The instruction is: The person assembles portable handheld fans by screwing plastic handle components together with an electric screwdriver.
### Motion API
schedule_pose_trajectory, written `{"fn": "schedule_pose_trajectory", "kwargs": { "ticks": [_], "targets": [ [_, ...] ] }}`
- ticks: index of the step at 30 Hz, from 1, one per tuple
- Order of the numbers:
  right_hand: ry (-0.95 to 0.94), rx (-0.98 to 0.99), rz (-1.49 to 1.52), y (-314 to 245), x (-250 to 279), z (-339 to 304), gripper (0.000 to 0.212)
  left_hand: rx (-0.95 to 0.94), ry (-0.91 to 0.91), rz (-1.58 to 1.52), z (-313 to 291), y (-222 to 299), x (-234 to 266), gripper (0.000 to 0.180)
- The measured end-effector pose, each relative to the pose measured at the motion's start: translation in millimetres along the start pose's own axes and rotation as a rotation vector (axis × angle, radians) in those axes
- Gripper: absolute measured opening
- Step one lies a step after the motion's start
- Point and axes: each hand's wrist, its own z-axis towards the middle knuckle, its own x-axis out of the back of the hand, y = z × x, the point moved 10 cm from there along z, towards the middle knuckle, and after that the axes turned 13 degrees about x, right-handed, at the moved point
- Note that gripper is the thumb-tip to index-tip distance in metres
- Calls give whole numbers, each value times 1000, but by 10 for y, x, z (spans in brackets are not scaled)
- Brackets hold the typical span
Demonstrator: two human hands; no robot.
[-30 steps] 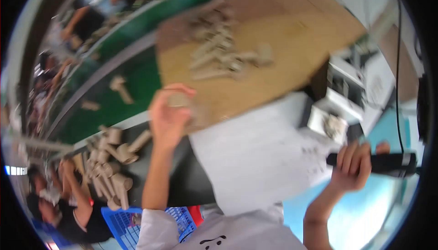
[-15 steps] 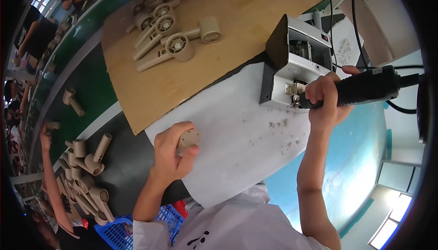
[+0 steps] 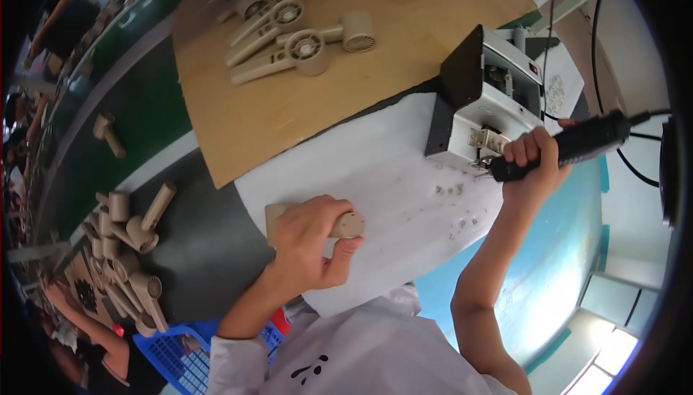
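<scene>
Spanning left grip (image 3: 306, 240), beige fan (image 3: 349, 225), ends protruding

I see a tan fan (image 3: 351, 225), a black tool (image 3: 577, 144), a silver and black machine (image 3: 469, 124), a blue basket (image 3: 164, 355), and a white shirt (image 3: 368, 359) with black marks.

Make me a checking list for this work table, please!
Surface: thin white sheet beside tan rectangular board
Job's things: beige plastic handheld fan; black cylindrical power screwdriver; silver-and-black metal box machine
Clutter: small dark bits on the sheet, right side
Grip: left hand wraps the fan; right hand wraps the screwdriver
Cables: thin black cable leaves the screwdriver's rear
Surroundings: blue plastic lattice basket near the table; co-worker's bare arm at left
</scene>
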Motion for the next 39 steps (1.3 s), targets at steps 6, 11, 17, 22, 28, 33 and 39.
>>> {"fn": "schedule_pose_trajectory", "kwargs": {
  "ticks": [6, 11, 17, 22, 28, 33, 39],
  "targets": [
    [-388, 7, 636, -611, -744, -921, 34, -14, 9, 24, -77, -20, -103, 27],
    [-451, 26, 687, -665, -1065, -1227, 35, -122, 18, -38, -138, 40, -121, 27],
    [-407, 27, 589, -516, -1008, -1253, 41, -85, -27, -45, -138, 23, -102, 28],
    [-463, 59, 631, -582, -1075, -1244, 41, -91, -14, -107, -95, 60, -57, 30],
    [-555, -16, 696, -608, -1081, -1355, 45, -62, -183, -191, -40, 203, -132, 30],
    [-412, 103, 638, -742, -667, -981, 38, -113, -100, -64, -109, 134, -189, 24],
    [-184, 449, 136, -628, -96, -210, 39, -120, 7, -57, 33, 87, -59, 35]
  ]
}}
